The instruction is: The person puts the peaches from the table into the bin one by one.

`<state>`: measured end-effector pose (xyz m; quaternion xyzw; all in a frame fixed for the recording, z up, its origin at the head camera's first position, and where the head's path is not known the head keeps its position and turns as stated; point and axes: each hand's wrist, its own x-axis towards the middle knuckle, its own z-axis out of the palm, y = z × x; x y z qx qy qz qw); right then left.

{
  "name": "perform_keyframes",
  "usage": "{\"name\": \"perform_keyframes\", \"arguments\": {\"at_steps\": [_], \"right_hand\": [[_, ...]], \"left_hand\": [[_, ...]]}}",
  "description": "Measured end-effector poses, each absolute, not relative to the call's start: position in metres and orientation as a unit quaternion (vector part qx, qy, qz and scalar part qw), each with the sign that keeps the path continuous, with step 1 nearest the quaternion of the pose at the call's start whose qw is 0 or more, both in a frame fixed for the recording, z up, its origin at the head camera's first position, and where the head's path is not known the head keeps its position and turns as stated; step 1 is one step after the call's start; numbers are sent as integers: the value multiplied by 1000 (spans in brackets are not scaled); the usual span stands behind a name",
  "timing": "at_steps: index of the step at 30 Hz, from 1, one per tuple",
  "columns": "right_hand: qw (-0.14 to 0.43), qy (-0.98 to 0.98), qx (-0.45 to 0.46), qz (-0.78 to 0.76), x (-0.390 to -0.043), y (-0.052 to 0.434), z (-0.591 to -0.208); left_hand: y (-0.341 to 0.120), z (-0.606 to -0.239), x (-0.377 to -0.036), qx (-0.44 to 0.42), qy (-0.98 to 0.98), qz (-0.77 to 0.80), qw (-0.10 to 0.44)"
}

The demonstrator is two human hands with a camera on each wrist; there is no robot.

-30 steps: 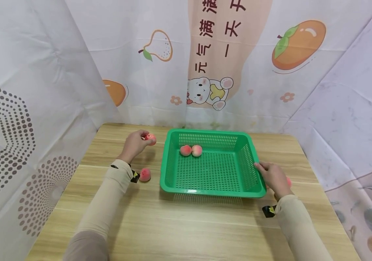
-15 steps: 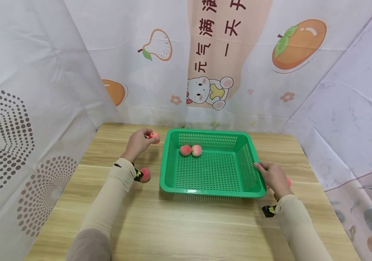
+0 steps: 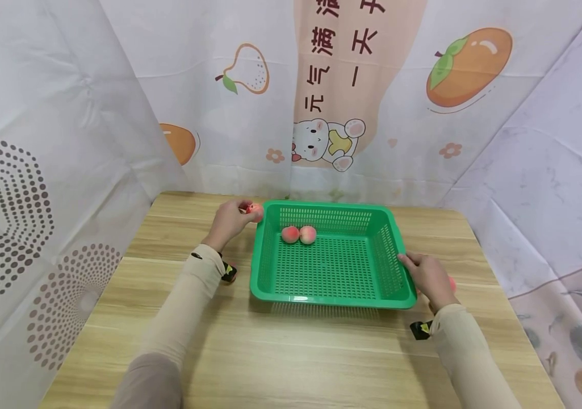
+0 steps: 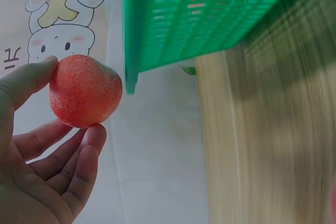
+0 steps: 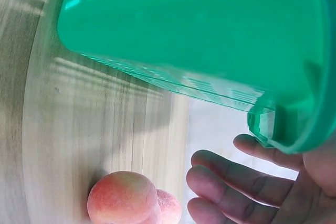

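Note:
My left hand [image 3: 239, 215] pinches a small red-pink peach [image 3: 256, 211] just outside the far left corner of the green mesh basket [image 3: 329, 299]. In the left wrist view the peach [image 4: 84, 90] sits between thumb and fingertips [image 4: 86, 148], beside the basket's corner [image 4: 131, 30]. Two peaches [image 3: 290, 234] [image 3: 308, 234] lie inside at the back. My right hand [image 3: 415, 271] rests against the basket's right rim with its thumb along the edge. In the right wrist view its fingers [image 5: 236, 174] hang relaxed below the rim [image 5: 294, 129].
Two peaches [image 5: 123, 199] lie on the wooden table [image 3: 291, 352] just right of the right hand, barely showing as a pink edge [image 3: 452, 283] in the head view. Printed fabric curtains [image 3: 66, 113] close in the back and both sides.
My left hand has carried its peach to the right, up to the basket's far left corner. My left wrist now hides the peach on the table beside it. The right hand stayed put.

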<state>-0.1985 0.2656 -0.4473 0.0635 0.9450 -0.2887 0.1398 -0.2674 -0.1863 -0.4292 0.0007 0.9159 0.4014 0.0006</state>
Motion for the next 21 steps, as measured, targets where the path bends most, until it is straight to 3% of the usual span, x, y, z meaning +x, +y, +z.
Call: {"name": "perform_keyframes", "arguments": {"at_steps": [21], "right_hand": [[146,945,63,-286,-198,265,-446]], "left_hand": [[-152,-425,-269,-3,900,435,3]]}}
